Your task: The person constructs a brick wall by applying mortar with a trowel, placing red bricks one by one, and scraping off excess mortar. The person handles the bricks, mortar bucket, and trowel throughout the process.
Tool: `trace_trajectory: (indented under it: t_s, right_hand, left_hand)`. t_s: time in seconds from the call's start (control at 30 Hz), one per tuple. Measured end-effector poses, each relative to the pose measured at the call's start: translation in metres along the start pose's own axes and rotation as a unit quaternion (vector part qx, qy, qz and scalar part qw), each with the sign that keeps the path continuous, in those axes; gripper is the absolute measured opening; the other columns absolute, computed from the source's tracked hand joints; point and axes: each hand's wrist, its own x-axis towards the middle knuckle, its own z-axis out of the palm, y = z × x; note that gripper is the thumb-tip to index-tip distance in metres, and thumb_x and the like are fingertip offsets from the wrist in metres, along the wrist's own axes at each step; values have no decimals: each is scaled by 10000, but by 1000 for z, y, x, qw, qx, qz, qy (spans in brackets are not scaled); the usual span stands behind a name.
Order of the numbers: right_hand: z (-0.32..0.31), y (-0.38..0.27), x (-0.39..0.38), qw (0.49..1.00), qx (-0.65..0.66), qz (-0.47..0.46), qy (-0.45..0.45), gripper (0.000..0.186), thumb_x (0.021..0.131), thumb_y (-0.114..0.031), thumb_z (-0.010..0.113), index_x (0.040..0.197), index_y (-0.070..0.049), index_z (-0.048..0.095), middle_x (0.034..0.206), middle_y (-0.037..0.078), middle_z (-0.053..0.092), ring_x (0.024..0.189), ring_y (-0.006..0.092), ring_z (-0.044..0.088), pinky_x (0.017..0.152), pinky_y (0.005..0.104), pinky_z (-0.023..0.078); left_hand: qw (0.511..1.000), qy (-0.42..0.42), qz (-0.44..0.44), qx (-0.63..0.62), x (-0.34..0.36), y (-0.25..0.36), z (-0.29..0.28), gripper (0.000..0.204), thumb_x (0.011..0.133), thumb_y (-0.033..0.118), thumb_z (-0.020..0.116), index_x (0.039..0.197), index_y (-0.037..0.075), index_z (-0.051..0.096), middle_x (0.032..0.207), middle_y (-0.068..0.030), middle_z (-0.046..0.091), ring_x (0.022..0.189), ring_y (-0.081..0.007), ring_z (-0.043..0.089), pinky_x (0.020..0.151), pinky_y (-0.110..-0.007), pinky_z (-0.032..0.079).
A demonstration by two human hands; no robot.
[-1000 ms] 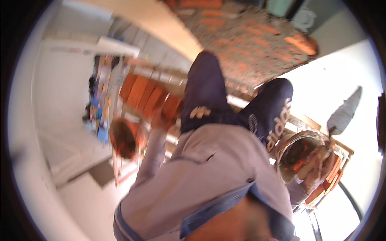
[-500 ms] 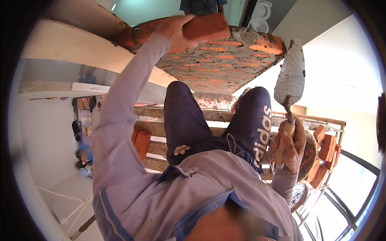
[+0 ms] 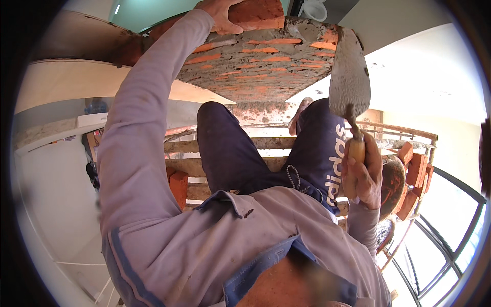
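Note:
My left hand point(image 3: 222, 14) grips a red brick point(image 3: 258, 14) by its left end, at the top of the brick wall point(image 3: 255, 66). Grey mortar smears the wall's face and top edge, with orange brick showing through. The brick appears to rest on the top course, next to mortar at its right. In my right hand point(image 3: 365, 171), the wooden handle of a trowel point(image 3: 352, 77) is held upright. The trowel's blade points up, mortar-stained, and overlaps the wall's right end from this view.
Beneath my legs runs a slatted wooden scaffold point(image 3: 266, 143). Several loose bricks point(image 3: 417, 171) are stacked on its right, next to a round mortar-stained pan point(image 3: 393, 187). Another brick point(image 3: 178, 188) lies left of my knees. A toilet point(image 3: 313, 10) shows beyond the wall.
The brick in my left hand has come down onto the wall top, its motion blur gone. My right hand with the trowel has shifted slightly left, as the whole view moved.

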Motion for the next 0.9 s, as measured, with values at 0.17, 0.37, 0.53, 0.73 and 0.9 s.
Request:
trace_trajectory:
  t_s: [0.17, 0.37, 0.53, 0.73, 0.9]
  right_hand:
    - [19, -19, 59, 948, -291, -125, -44, 489, 857, -109, 619, 1286, 48, 446, 957, 167, 580, 669, 245, 594, 602, 363, 496]
    - [82, -58, 156, 788, -452, -411, -77, 402, 877, -97, 586, 1247, 2, 466, 1015, 239, 585, 777, 447, 611, 673, 481, 507]
    - [125, -57, 198, 739, -489, -460, -60, 453, 875, -113, 590, 1286, -36, 414, 979, 242, 598, 801, 439, 628, 670, 485, 520]
    - [131, -50, 216, 730, -512, -438, -117, 453, 879, -123, 586, 1270, 4, 395, 997, 267, 601, 818, 454, 629, 663, 508, 515]
    - [141, -38, 213, 739, -527, -406, -106, 436, 875, -113, 589, 1246, 22, 404, 1019, 289, 597, 859, 473, 619, 717, 529, 503]
  left_hand:
    - [997, 82, 10, -11, -7, -7, 22, 887, 609, 348, 851, 1375, 105, 478, 1332, -170, 531, 1242, -329, 503, 1061, -413, 415]
    - [992, 113, -38, -39, -44, -35, 22, 931, 580, 406, 863, 1394, 175, 476, 1394, -154, 474, 1291, -328, 443, 1134, -438, 330]
    - [987, 149, -64, -18, -45, -37, 27, 904, 539, 465, 862, 1327, 159, 541, 1321, -143, 543, 1296, -333, 430, 1125, -467, 329]
    - [984, 172, -41, 20, -46, -36, 32, 909, 531, 472, 866, 1320, 157, 544, 1241, -127, 592, 1211, -298, 515, 1184, -445, 228]
    - [984, 158, -83, 28, -52, -26, 33, 920, 536, 449, 876, 1339, 166, 527, 1269, -122, 576, 1250, -307, 486, 1178, -448, 250]
